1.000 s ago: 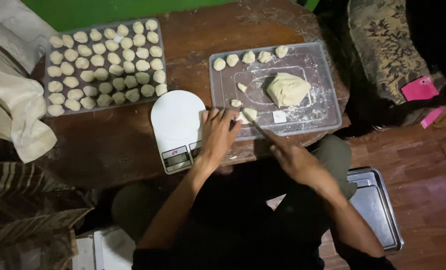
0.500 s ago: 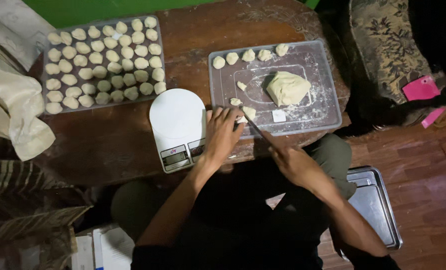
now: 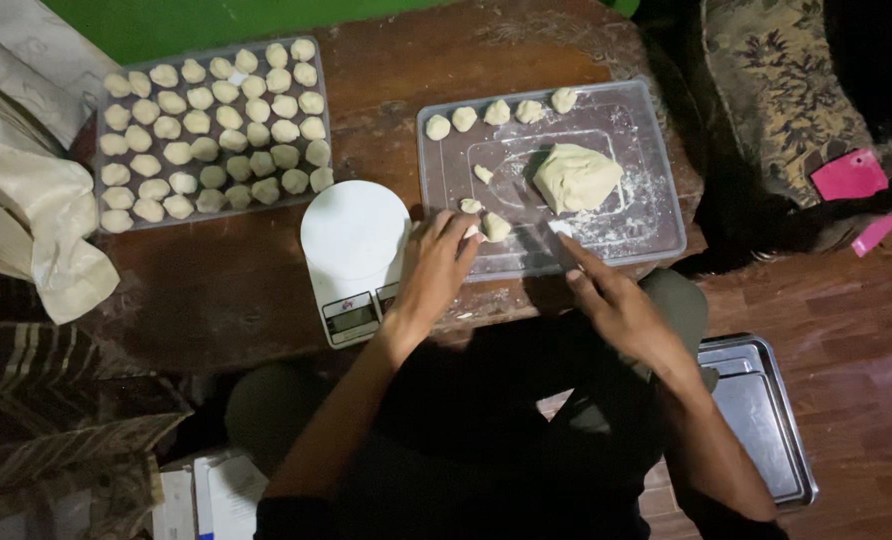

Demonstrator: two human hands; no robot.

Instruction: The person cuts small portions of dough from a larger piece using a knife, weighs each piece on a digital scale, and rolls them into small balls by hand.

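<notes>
- Left hand (image 3: pixel 436 270): laid at the near left edge of the clear tray (image 3: pixel 656 215), fingers (image 3: pixel 458 232) curled together by a small dough piece (image 3: pixel 495 227); whether the piece is pinched cannot be told.
- Right hand (image 3: pixel 616 300): held over the near edge of the same tray, fingers stretched out and slightly apart, nothing seen gripped; a small white scrap (image 3: pixel 560 228) is seen just beyond the fingertips.
- Clear tray: set on the right part of the wooden counter (image 3: pixel 216 290), dusted with flour.
- Dough lump (image 3: pixel 576 177): 1 large pale mass, placed near the middle of the clear tray, well apart from both hands.
- Dough balls, far row (image 3: pixel 497 112): 5 small balls lined along the far edge of the clear tray.
- Loose bits (image 3: pixel 483 173): 2 further small pieces found between the lump and the left hand.
- Kitchen scale (image 3: pixel 354 232): white, round platform, display toward the person, placed just left of the left hand, nothing seen on it.
- Filled tray (image 3: pixel 101 215): set at the far left of the counter, packed with rows of shaped dough balls (image 3: pixel 216 130).
- Folded cloth (image 3: pixel 36 210): pale, draped at the counter's left edge.
- Metal tray (image 3: pixel 766 430): lying on the floor to the person's right.
- Pink scraper (image 3: pixel 849 175): seen at the far right, on dark fabric.
</notes>
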